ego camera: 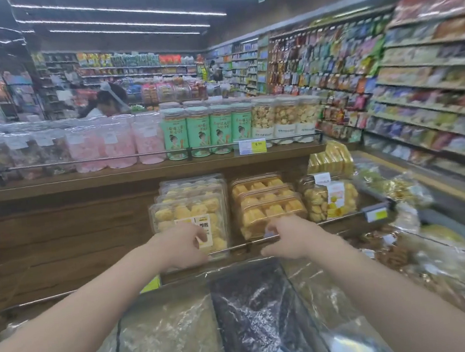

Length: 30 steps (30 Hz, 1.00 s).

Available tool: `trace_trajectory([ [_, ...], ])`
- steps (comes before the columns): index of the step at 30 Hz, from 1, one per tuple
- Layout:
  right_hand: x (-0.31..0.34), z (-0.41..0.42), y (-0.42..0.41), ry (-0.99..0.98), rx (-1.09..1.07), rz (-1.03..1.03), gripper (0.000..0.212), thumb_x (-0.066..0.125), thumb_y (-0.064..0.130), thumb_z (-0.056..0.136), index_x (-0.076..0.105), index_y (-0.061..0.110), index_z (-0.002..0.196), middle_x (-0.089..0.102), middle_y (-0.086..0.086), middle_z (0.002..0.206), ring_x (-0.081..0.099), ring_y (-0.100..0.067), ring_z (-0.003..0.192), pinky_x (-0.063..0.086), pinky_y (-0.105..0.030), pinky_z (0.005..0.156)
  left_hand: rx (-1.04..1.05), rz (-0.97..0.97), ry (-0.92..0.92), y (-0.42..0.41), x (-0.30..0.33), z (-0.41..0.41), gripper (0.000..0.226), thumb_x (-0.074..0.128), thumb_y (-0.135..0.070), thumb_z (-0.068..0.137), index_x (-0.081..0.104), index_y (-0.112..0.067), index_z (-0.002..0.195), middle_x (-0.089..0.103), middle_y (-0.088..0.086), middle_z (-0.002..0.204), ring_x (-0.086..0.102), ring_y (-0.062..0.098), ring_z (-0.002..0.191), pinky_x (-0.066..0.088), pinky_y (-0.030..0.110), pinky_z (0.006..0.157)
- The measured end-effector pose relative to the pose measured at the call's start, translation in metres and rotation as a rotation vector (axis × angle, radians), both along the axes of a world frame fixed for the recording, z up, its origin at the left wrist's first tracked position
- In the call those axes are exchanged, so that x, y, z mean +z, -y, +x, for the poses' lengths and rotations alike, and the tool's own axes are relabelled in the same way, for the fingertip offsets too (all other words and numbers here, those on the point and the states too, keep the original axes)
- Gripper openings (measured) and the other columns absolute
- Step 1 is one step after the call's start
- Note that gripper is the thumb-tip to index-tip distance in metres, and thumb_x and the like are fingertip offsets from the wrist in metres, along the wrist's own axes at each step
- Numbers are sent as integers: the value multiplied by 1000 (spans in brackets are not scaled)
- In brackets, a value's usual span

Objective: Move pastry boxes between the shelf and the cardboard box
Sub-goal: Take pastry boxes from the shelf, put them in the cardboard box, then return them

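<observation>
On the lower wooden shelf [60, 232] stands a row of clear pastry boxes [189, 211] holding pale yellow puffs, the front one labelled. Beside them on the right is a stack of boxes with orange pastries [268, 203]. My left hand [185, 245] reaches to the front pale box's lower right corner, with the thumb on its label and fingers curled under the edge. My right hand [287, 237] is at the lower front of the orange stack, fingers bent against it; whether it grips is unclear. No cardboard box is in view.
A thin metal rail [232, 248] runs along the shelf front under my hands. Tall snack jars [199, 133] line the upper shelf. Plastic-covered bins [239, 317] lie below my arms. Bagged pastries [330, 197] sit to the right. A person [105, 103] stands behind the shelf.
</observation>
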State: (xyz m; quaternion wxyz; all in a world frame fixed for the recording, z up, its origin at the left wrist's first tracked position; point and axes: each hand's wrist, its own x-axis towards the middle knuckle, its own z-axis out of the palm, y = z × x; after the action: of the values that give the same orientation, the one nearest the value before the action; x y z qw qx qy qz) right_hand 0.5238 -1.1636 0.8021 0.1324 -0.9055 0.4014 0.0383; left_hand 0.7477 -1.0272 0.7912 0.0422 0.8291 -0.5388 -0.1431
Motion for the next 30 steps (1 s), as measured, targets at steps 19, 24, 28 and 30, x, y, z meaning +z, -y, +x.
trace_trajectory([
  [19, -3, -316, -306, -29, -897, -6, 58, 67, 59, 81, 58, 24, 126, 63, 0, 122, 61, -27, 113, 53, -38, 84, -1023, 22, -40, -78, 5, -325, 59, 71, -57, 87, 59, -25, 136, 67, -6, 126, 64, 17, 113, 52, 33, 99],
  [24, -5, -414, -442, -47, -1201, 1, 76, 67, 58, 83, 47, 23, 148, 57, 0, 143, 52, -24, 132, 47, -38, 100, -1273, 21, -39, -163, 11, -444, 53, 68, -59, 89, 61, -27, 131, 67, -7, 127, 62, 16, 118, 48, 28, 98],
  [28, -12, -471, -572, -29, -1412, 19, 83, 69, 59, 81, 44, 23, 151, 56, 2, 145, 52, -20, 134, 47, -36, 103, -1444, 61, -35, -251, 4, -530, 53, 70, -59, 87, 61, -28, 129, 69, -10, 117, 64, 15, 113, 52, 32, 99],
  [30, -14, -491, -641, -21, -1509, 25, 78, 69, 59, 81, 46, 25, 147, 54, 3, 145, 53, -21, 132, 46, -34, 96, -1526, 97, -26, -304, 0, -569, 55, 69, -58, 89, 58, -29, 134, 68, -10, 125, 62, 15, 118, 52, 33, 100],
])
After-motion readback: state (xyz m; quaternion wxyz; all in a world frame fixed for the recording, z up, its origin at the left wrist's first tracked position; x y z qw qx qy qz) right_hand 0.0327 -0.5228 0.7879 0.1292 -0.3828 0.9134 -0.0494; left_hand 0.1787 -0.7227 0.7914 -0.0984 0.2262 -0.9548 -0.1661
